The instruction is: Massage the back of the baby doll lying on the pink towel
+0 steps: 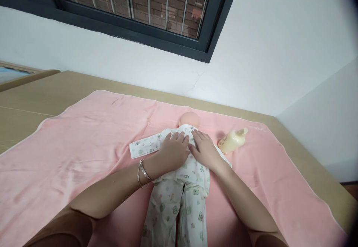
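Observation:
A baby doll (189,119) lies on the pink blanket (92,127), its smooth head toward the wall; no face shows. It has on a white printed long-sleeved top (195,172) and matching trousers (165,202). My left hand (173,150) rests flat on the upper part of the top, fingers stretched out, with bracelets (142,174) at the wrist. Beside it, my right hand (205,149) lies flat on the other side of the top, fingers slightly spread. One sleeve (144,146) reaches out to the left; the other is mostly hidden by my right arm.
Right of the doll is a pale yellow bottle (232,140) with a narrow top. The blanket covers much of a wooden tabletop (69,81). Behind it rise a white wall (251,68) and a dark-framed window (134,27) with bars. A wood-edged thing (30,77) stands at the far left.

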Demonstrator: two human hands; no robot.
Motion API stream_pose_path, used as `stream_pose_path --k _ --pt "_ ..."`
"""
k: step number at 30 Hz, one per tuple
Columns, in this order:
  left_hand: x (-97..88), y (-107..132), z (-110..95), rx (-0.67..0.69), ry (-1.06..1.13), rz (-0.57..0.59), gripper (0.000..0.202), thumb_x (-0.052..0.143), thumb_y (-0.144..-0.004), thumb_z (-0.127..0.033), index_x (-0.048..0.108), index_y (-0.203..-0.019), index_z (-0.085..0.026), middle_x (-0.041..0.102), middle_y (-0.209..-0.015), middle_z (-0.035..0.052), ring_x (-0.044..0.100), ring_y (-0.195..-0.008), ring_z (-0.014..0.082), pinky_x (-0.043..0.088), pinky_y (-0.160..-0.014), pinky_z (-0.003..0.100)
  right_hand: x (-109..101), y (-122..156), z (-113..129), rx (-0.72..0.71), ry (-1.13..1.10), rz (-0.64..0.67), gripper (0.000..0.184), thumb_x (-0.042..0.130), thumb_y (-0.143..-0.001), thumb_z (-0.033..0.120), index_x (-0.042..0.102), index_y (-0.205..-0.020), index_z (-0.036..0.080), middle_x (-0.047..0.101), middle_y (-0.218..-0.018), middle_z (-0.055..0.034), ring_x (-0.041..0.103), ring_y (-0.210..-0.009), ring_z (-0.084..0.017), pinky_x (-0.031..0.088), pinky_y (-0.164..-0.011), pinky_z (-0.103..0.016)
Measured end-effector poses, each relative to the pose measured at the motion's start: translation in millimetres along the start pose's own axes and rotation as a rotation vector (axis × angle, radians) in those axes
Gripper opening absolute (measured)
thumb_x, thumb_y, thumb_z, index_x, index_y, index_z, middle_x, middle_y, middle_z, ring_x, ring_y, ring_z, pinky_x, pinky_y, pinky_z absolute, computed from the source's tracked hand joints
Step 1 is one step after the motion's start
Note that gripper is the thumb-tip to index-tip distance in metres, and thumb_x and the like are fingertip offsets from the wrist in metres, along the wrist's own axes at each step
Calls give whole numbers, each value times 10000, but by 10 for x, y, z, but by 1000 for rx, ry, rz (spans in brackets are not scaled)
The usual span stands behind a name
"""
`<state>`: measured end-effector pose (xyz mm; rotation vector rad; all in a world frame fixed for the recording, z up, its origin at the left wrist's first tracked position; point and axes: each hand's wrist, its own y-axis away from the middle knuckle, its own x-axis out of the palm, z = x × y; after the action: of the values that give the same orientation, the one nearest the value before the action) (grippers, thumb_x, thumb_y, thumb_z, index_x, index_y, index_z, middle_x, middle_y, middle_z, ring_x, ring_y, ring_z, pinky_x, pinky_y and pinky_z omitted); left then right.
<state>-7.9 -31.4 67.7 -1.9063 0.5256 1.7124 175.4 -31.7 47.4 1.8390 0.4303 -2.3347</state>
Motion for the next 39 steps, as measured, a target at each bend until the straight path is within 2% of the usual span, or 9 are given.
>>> stream_pose_path --k 3,6,10,16,24,27,29,33,39 --pt "-37 54 -22 43 -2 -4 558 501 -1005 -360 514 -1477 -61 541 -1514 241 554 -1357 394 443 -1094 542 -70 124 150 8 97 26 521 417 -1042 334 482 -1516 126 491 -1588 -165 430 -1473 -346 245 -1230 -600" --pt "-35 21 6 51 38 -30 507 538 -982 -360 576 -1396 -70 617 -1405 228 604 -1275 370 490 -1030 497 -118 161 205 17 143 8 480 399 -1046 302 526 -1480 142 573 -1509 -171 525 -1383 -335 306 -1196 -566" --pt "138 -185 171 8 105 -101 430 427 -1047 -409 643 -1242 -93 673 -1258 199 629 -1185 342 497 -1015 496 -70 20 45 72 81 -51 430 423 -1043 321 581 -1414 170 692 -1322 -145 615 -1230 -311 437 -1078 -459" --pt "438 -413 374 21 195 -194 459 443 -1048 -418 565 -1359 -102 603 -1423 200 546 -1339 341 433 -1133 537 98 -142 -237 25 -104 -71 501 397 -1062 393 496 -1488 147 575 -1504 -142 506 -1396 -291 395 -1162 -470" --pt "118 -124 188 105 150 -96 401 424 -1022 -253 578 -1360 -102 633 -1382 183 567 -1319 331 469 -1098 496 45 67 48 -68 -1 -101 506 437 -992 258 555 -1458 101 595 -1470 -174 522 -1363 -328 386 -1183 -497" --pt "104 -175 239 120 167 -73 345 399 -1011 -189 642 -1251 -140 673 -1316 154 614 -1252 288 472 -1096 453 52 35 34 -11 -16 -115 495 446 -1008 307 568 -1447 113 606 -1461 -169 543 -1349 -330 420 -1159 -476" --pt "144 -258 289 60 202 -58 333 389 -1037 -258 661 -1192 -145 680 -1310 154 623 -1242 284 472 -1102 451 68 -29 -26 44 -44 -102 508 430 -1033 363 555 -1455 109 619 -1448 -168 555 -1347 -327 432 -1149 -472" --pt "229 -345 305 -48 196 -41 464 385 -1056 -362 559 -1367 -65 570 -1480 219 519 -1396 340 436 -1142 510 82 -116 -101 97 -64 -46 551 389 -1060 402 499 -1498 87 587 -1494 -178 505 -1417 -319 386 -1192 -490" --pt "77 -68 109 48 65 78 540 385 -1027 -249 436 -1522 -39 430 -1610 236 408 -1503 379 405 -1175 533 16 124 196 89 54 66 583 381 -1038 312 409 -1571 76 410 -1635 -192 377 -1512 -398 297 -1216 -631"
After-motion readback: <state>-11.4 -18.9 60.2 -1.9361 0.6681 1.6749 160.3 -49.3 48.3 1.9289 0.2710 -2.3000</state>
